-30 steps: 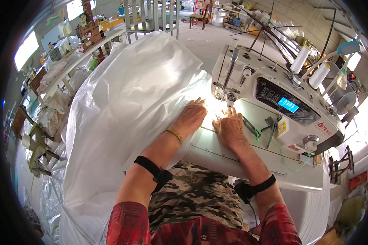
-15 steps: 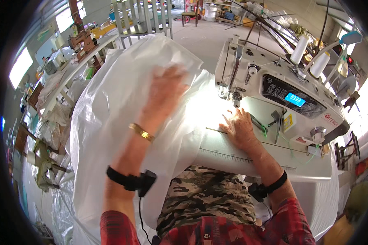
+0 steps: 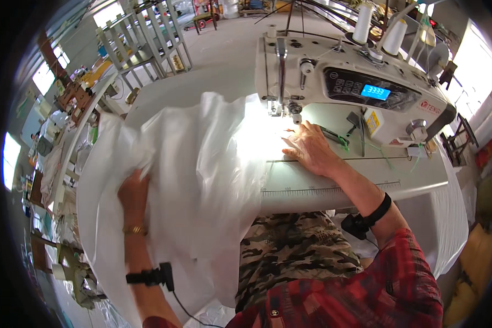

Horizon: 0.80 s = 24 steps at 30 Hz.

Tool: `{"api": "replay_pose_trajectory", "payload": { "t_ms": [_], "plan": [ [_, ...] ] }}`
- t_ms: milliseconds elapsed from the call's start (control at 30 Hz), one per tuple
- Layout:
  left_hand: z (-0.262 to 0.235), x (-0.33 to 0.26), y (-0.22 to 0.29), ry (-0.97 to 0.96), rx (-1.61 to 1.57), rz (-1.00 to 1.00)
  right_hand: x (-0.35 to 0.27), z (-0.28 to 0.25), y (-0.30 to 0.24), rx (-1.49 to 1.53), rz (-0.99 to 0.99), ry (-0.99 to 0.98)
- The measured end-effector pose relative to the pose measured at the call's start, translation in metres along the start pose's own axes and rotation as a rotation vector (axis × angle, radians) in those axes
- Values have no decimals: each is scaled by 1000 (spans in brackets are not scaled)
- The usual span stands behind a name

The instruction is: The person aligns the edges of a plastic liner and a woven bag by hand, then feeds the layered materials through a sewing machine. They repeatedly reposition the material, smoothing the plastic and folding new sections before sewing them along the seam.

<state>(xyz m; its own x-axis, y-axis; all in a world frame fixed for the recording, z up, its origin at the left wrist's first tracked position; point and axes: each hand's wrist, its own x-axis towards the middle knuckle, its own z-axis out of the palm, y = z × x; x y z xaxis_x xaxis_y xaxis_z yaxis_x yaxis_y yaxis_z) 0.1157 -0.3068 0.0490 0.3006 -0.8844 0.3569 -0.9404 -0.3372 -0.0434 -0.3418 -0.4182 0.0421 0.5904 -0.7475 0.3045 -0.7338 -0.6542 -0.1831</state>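
A large sheet of thin, whitish plastic film (image 3: 172, 202) lies bunched across the left of the table, its right end under the lit needle area of a white sewing machine (image 3: 295, 60). My left hand (image 3: 132, 195) has hold of the film near its left side, the fingers partly hidden in its folds and slightly blurred. Beside the presser foot, my right hand (image 3: 311, 150) rests flat with fingers spread, its fingertips in the bright glare at the film's edge. Glare hides the stitching spot itself.
Dark-handled tools (image 3: 355, 123) and green thread lie under the machine arm. White thread cones (image 3: 362, 24) stand on top. A ruler scale (image 3: 311, 191) runs along the table's front edge. A grey metal rack (image 3: 142, 44) stands beyond the table, at the far left.
My left hand has swept down and left, drawing the film off the far part of the table into folds. My right hand stays by the needle. The view has shifted.
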Motion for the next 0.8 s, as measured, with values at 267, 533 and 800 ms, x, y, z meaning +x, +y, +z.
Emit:
{"api": "replay_pose_trajectory", "payload": {
  "t_ms": [267, 533, 800],
  "plan": [
    [-25, -79, -229, -189, 446, -628, 0, 2, -6, -59, -85, 62],
    [-6, -10, -100, 529, 18, 203, -15, -5, -31, 25, -170, 85],
    [-8, 6, 69, -183, -218, 68, -124, 23, -117, 783, -184, -47]
  ]
}}
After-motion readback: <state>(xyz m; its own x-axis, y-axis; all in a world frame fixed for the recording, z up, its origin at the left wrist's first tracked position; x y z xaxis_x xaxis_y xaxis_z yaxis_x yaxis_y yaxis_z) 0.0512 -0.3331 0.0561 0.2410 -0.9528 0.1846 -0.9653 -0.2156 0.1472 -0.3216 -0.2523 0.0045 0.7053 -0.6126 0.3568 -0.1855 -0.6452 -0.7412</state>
